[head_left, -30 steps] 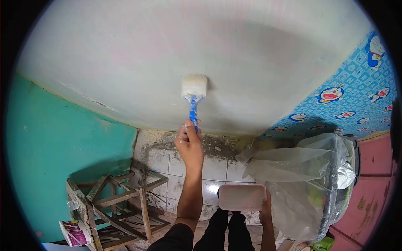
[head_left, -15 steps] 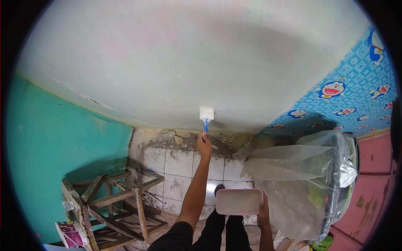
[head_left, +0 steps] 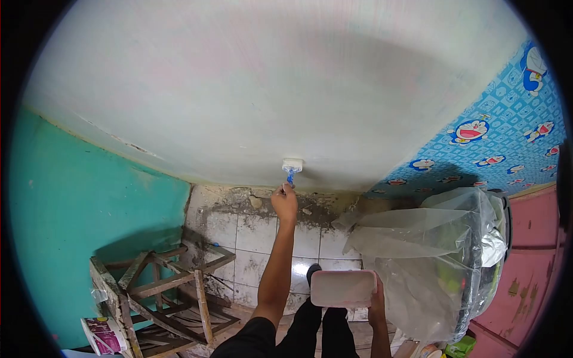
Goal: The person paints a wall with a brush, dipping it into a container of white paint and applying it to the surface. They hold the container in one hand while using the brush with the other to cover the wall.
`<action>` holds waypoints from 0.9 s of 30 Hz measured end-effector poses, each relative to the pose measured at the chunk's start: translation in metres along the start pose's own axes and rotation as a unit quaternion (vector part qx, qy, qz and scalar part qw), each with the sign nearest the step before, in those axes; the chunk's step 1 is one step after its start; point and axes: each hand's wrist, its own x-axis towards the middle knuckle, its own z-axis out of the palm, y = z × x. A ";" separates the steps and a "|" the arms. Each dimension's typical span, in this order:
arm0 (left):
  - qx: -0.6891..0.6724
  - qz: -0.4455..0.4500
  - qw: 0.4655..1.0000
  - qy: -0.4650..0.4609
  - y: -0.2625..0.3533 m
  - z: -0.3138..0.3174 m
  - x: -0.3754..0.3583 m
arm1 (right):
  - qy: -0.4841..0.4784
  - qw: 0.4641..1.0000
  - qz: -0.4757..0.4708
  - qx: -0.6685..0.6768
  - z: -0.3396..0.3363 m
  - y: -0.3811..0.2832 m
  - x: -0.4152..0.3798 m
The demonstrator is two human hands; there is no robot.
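My left hand (head_left: 285,203) is closed round the blue handle of a paintbrush (head_left: 292,166). The brush's wide white bristles lie against the lower part of the pale, whitish wall (head_left: 250,89), just above the floor edge. My right hand (head_left: 377,301) grips the right end of a shallow pinkish container (head_left: 344,289), held level in front of my legs. Whitish material shows inside the container.
At left, a worn wooden frame (head_left: 200,304) stands by the green wall (head_left: 89,197), with a purple-and-white tub (head_left: 102,335) beside it. Clear plastic sheeting (head_left: 412,262) drapes over things at right, below blue cartoon wallpaper (head_left: 453,143). The tiled floor (head_left: 253,265) is stained.
My left hand and the brush have shifted slightly left, and the bristles look shorter from here. The container stays nearly in place in my right hand.
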 end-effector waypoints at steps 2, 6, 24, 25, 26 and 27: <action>-0.037 0.016 0.999 0.014 0.068 -0.020 -0.020 | -0.003 1.000 0.000 0.009 0.004 -0.007 0.003; -0.150 0.050 0.987 0.006 0.121 -0.041 -0.040 | -0.002 1.000 0.000 0.009 0.015 -0.017 0.008; 0.154 -0.080 0.983 -0.065 -0.256 0.057 -0.010 | 0.005 0.999 0.022 -0.025 0.001 0.014 0.016; 0.167 -0.121 0.976 -0.073 -0.278 0.061 -0.004 | 0.008 0.999 0.029 -0.020 -0.001 0.019 0.016; 0.180 -0.161 0.967 -0.081 -0.292 0.064 0.002 | 0.012 0.999 0.035 -0.016 -0.003 0.022 0.017; 0.141 -0.163 0.972 -0.091 -0.298 0.064 0.009 | 0.022 0.999 0.032 -0.030 -0.004 0.024 0.018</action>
